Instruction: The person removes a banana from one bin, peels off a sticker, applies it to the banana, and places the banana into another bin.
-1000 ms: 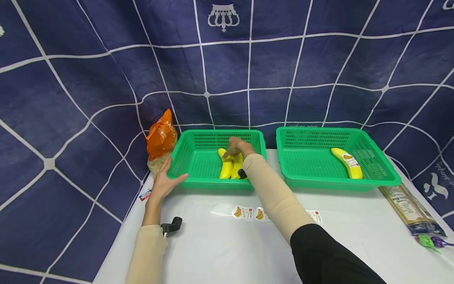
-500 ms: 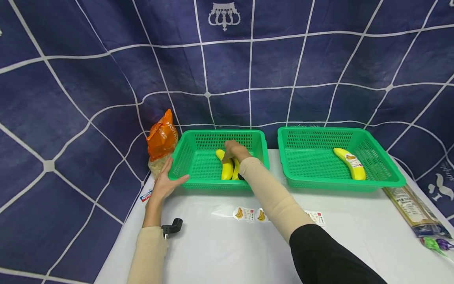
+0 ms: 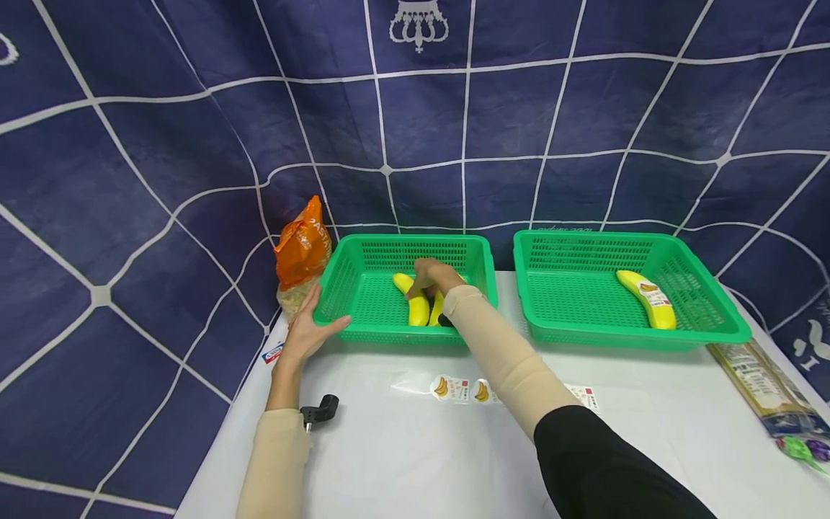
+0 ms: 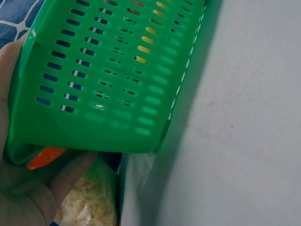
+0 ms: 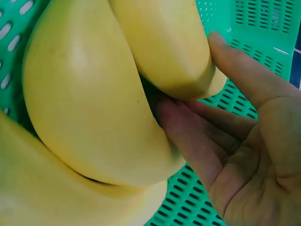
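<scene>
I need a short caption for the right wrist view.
Right hand closing its fingers around yellow bananas in a green basket.

Bright even overhead light, soft shadows, wide-angle edge bending, wrist close-ups slightly blurred

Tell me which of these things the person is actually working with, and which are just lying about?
In use:
- right hand closing on the bananas
- left hand steadying the left green basket
- likely the right green basket, holding one labelled banana

Lying about:
- orange pasta bag
- banana stickers on the table
- long packet at the right edge
</scene>
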### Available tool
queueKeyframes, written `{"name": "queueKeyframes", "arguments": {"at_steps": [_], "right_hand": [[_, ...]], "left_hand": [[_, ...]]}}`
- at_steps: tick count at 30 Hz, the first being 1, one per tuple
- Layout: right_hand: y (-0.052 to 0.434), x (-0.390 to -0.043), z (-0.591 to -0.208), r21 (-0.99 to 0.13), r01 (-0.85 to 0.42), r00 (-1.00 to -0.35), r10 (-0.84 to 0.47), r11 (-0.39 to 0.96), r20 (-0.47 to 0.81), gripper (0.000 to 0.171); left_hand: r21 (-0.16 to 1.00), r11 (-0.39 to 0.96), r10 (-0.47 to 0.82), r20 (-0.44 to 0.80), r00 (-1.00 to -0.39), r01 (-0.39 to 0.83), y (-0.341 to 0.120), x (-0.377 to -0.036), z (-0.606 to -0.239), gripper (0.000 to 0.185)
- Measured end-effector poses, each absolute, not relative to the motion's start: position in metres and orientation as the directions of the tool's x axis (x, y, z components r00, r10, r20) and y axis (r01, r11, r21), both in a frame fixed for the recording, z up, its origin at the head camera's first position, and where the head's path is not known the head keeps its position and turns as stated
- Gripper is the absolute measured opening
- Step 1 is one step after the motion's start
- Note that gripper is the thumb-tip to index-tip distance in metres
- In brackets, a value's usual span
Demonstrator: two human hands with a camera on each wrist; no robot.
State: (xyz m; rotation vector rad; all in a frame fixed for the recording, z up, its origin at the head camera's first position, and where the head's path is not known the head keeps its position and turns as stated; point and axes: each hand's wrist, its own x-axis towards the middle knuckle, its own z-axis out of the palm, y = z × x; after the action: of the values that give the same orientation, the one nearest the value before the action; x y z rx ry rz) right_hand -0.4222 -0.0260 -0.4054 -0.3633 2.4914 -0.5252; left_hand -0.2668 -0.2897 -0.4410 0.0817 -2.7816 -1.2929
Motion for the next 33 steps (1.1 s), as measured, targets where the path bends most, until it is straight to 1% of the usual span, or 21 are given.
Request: {"name": "queueKeyframes", "arguments": {"at_steps": [6, 10, 13, 17, 21, 24, 28, 33], "right_hand": [[-0.022, -0.424, -0.410, -0.535, -0.081, -0.805, -0.371, 0.841, -0.463, 0.049], [-0.020, -0.425, -0.411, -0.576, -0.031, -0.807, -0.361, 0.817, -0.468, 0.049], [-0.021, -0.426, -0.410, -0.557, -0.038, -0.815, -0.348, 0.830, -0.464, 0.047], [-0.022, -0.428, -0.402, -0.499, -0.089, -0.833, -0.339, 0.862, -0.437, 0.044], [-0.018, -0.429, -0.390, -0.457, -0.110, -0.851, -0.321, 0.883, -0.415, 0.048], [-0.013, -0.429, -0.381, -0.470, -0.086, -0.866, -0.299, 0.879, -0.401, 0.049], [-0.005, -0.427, -0.367, -0.528, -0.037, -0.883, -0.276, 0.849, -0.381, 0.046], [0.003, -0.421, -0.355, -0.548, -0.030, -0.891, -0.271, 0.836, -0.364, 0.044]], "left_hand": [[0.777, 0.630, -0.082, 0.037, -0.996, -0.023, -0.287, -0.267, -0.439, 0.108], [0.793, 0.608, -0.083, 0.026, -0.996, -0.030, -0.285, -0.267, -0.440, 0.108], [0.801, 0.598, -0.087, 0.024, -0.996, -0.033, -0.285, -0.268, -0.440, 0.109], [0.808, 0.589, -0.097, 0.036, -0.995, -0.028, -0.285, -0.269, -0.441, 0.109], [0.822, 0.569, -0.103, 0.045, -0.994, -0.022, -0.284, -0.269, -0.441, 0.109], [0.831, 0.556, -0.107, 0.040, -0.993, -0.027, -0.284, -0.268, -0.441, 0.109], [0.833, 0.553, -0.109, 0.040, -0.993, -0.027, -0.285, -0.268, -0.441, 0.108], [0.828, 0.559, -0.101, 0.034, -0.994, -0.029, -0.286, -0.270, -0.443, 0.108]]}}
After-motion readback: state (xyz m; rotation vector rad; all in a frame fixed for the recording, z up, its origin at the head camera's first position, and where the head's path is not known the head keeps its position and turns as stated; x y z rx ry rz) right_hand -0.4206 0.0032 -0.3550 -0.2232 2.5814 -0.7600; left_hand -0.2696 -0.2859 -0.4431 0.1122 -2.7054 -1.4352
